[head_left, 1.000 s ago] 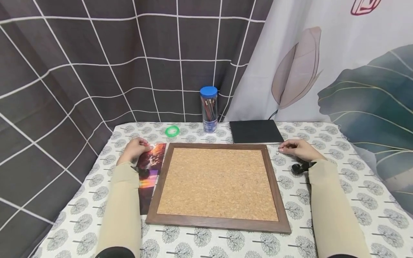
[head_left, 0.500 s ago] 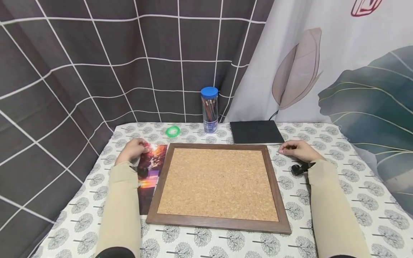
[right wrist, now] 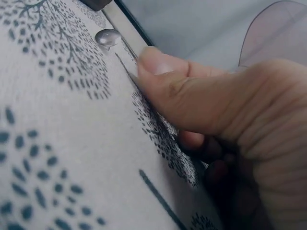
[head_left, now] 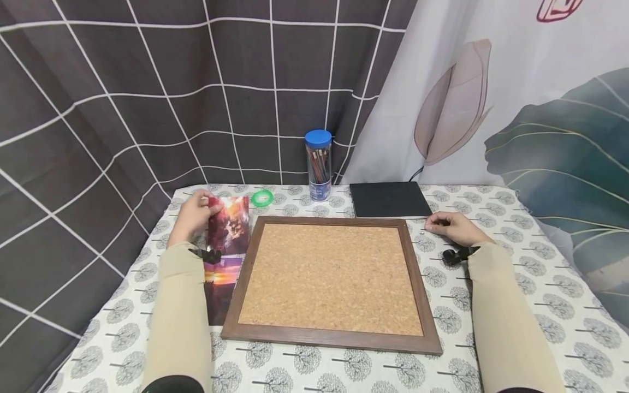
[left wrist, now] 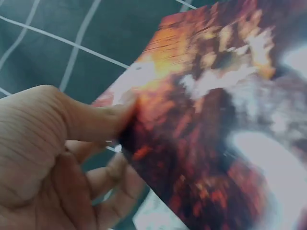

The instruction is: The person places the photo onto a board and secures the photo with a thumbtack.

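Note:
My left hand (head_left: pixel 191 217) pinches the left edge of a glossy photo print (head_left: pixel 232 225) with a red and orange fiery picture, raised off the table. In the left wrist view the thumb (left wrist: pixel 98 120) presses the print's face, with fingers behind it. Below lies a second print with a purple and orange sunset (head_left: pixel 221 292), partly hidden by the sleeve. A framed cork board (head_left: pixel 334 278) lies flat beside the prints. My right hand (head_left: pixel 456 228) rests on the cloth, fingers loosely curled, nothing visible in them. Just off its thumb tip lies a small shiny domed tack (right wrist: pixel 108 37).
A green tape roll (head_left: pixel 262 198) lies behind the board. A clear jar of pencils with a blue lid (head_left: pixel 318 164) stands at the back, left of a flat black book-like object (head_left: pixel 390 200). Curtains (head_left: pixel 236 109) hang behind the tree-print tablecloth (head_left: pixel 304 363).
My left hand has lifted the fiery print and moved it away from me, so more of the sunset print shows. The right hand has stayed by the tack.

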Action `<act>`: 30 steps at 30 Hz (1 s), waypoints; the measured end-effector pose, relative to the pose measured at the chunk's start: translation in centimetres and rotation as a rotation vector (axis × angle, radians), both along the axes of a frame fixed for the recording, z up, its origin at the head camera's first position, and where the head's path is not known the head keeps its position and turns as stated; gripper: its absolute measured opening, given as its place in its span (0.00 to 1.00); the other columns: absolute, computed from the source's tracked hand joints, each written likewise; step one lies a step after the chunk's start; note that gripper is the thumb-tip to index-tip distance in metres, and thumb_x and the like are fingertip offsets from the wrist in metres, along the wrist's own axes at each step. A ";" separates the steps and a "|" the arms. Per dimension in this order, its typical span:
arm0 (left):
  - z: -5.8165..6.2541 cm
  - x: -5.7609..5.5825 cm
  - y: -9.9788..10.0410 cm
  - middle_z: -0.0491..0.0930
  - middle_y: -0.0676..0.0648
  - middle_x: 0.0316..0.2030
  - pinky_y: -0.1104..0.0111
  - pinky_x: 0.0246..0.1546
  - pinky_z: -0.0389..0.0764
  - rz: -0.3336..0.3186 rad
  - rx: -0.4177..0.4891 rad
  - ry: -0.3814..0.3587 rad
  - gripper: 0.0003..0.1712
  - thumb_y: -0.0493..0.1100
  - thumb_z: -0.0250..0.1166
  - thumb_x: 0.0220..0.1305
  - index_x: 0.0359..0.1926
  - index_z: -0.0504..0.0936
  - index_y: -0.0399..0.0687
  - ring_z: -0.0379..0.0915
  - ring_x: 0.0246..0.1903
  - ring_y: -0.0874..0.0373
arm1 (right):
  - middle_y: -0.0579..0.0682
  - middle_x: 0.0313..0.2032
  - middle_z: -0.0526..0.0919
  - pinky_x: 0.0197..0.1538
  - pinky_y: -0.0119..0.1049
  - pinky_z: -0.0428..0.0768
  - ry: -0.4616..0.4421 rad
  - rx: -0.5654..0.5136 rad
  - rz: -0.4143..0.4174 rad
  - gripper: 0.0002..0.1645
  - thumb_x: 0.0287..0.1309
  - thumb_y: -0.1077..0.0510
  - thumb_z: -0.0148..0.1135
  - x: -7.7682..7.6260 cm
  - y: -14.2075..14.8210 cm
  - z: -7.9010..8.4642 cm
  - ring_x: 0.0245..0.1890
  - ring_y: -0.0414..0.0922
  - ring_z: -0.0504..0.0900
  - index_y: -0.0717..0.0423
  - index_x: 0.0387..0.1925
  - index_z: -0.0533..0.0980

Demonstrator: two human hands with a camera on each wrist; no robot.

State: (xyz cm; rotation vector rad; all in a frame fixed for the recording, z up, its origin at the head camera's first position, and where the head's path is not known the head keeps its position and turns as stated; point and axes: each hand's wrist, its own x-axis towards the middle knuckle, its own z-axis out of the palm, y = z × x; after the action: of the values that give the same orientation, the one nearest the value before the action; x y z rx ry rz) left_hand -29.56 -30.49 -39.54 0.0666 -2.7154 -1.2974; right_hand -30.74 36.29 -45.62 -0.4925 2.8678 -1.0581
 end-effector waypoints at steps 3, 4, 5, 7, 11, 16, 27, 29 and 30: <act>1.4 0.1 0.5 0.80 0.30 0.54 0.68 0.40 0.79 0.095 0.072 0.153 0.19 0.41 0.66 0.69 0.52 0.69 0.36 0.78 0.38 0.55 | 0.51 0.39 0.84 0.41 0.27 0.72 0.005 -0.027 -0.019 0.12 0.70 0.52 0.61 -0.1 0.0 0.1 0.36 0.38 0.76 0.57 0.44 0.82; 2.0 0.1 0.8 0.81 0.32 0.52 0.71 0.37 0.77 0.126 0.084 0.204 0.18 0.41 0.66 0.69 0.51 0.69 0.36 0.78 0.35 0.60 | 0.52 0.40 0.85 0.42 0.26 0.72 0.002 -0.047 -0.020 0.13 0.71 0.52 0.61 -0.1 0.0 0.1 0.37 0.37 0.77 0.58 0.45 0.81; 2.4 0.1 1.2 0.83 0.34 0.50 0.74 0.34 0.78 0.147 0.121 0.248 0.18 0.40 0.67 0.68 0.50 0.69 0.37 0.77 0.33 0.64 | 0.52 0.40 0.85 0.42 0.25 0.73 -0.002 -0.065 -0.027 0.13 0.70 0.52 0.62 -0.2 0.1 0.1 0.38 0.36 0.78 0.58 0.45 0.81; 3.4 0.1 2.3 0.84 0.38 0.45 0.75 0.33 0.79 0.141 0.231 0.306 0.16 0.37 0.66 0.68 0.48 0.68 0.37 0.77 0.31 0.67 | 0.53 0.40 0.87 0.44 0.23 0.74 -0.004 -0.091 -0.037 0.15 0.70 0.52 0.62 -0.2 0.1 0.0 0.39 0.33 0.80 0.59 0.46 0.81; 4.2 -0.1 5.2 0.82 0.47 0.38 0.72 0.34 0.82 0.023 0.412 0.301 0.15 0.32 0.66 0.66 0.47 0.68 0.41 0.79 0.32 0.64 | 0.49 0.39 0.89 0.45 0.22 0.73 0.008 -0.091 -0.077 0.16 0.66 0.48 0.66 -0.1 0.2 -0.2 0.40 0.31 0.82 0.56 0.44 0.84; 3.7 -0.4 8.6 0.80 0.43 0.40 0.66 0.33 0.84 -0.189 0.391 0.170 0.22 0.30 0.66 0.65 0.57 0.68 0.37 0.81 0.30 0.60 | 0.47 0.38 0.89 0.45 0.23 0.72 0.016 -0.091 -0.118 0.18 0.62 0.44 0.69 -0.1 -0.1 -0.1 0.39 0.32 0.82 0.54 0.40 0.86; 1.7 -0.6 11.3 0.82 0.40 0.41 0.59 0.38 0.85 -0.441 0.194 -0.077 0.24 0.38 0.71 0.64 0.61 0.80 0.44 0.83 0.34 0.53 | 0.44 0.39 0.89 0.44 0.27 0.75 0.015 -0.187 -0.169 0.23 0.62 0.42 0.68 0.6 -0.7 2.5 0.41 0.34 0.82 0.57 0.45 0.84; 1.4 -0.4 11.5 0.81 0.41 0.45 0.61 0.38 0.85 -0.460 0.197 -0.102 0.25 0.38 0.71 0.63 0.61 0.80 0.43 0.83 0.36 0.53 | 0.45 0.39 0.89 0.46 0.29 0.77 0.016 -0.211 -0.151 0.21 0.63 0.44 0.68 0.9 -1.9 3.7 0.42 0.35 0.83 0.58 0.46 0.84; 1.2 -0.2 11.5 0.80 0.40 0.46 0.62 0.39 0.85 -0.471 0.191 -0.115 0.26 0.37 0.71 0.62 0.61 0.79 0.41 0.83 0.37 0.53 | 0.46 0.40 0.89 0.46 0.30 0.77 0.019 -0.219 -0.138 0.20 0.63 0.46 0.68 1.0 -2.7 4.3 0.43 0.36 0.83 0.58 0.46 0.83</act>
State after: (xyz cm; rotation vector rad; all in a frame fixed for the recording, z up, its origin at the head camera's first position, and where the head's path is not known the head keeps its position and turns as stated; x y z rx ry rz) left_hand -29.77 -18.96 -38.30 -0.5262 -2.7950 -1.7155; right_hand -29.78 33.58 -41.35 -0.3187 2.8524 -1.4064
